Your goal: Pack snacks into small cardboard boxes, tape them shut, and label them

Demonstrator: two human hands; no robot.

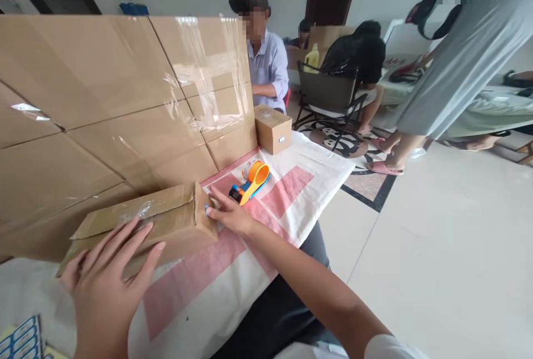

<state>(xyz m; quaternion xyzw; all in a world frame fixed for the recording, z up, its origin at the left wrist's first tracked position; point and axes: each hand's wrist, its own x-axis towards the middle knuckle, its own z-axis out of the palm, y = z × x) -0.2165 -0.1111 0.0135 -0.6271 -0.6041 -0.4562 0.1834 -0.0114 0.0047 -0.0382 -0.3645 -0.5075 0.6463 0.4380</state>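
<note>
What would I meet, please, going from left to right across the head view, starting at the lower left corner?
Blue-printed sheet → front cardboard box → orange tape dispenser → dark folding chair → pink slipper.

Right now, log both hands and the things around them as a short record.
left hand: spread on top of the long cardboard carton
right hand: at that carton's end, by a small blue piece
tape dispenser: orange and blue, beyond the right hand
carton stack: behind
tablecloth: white and red, underneath
</note>
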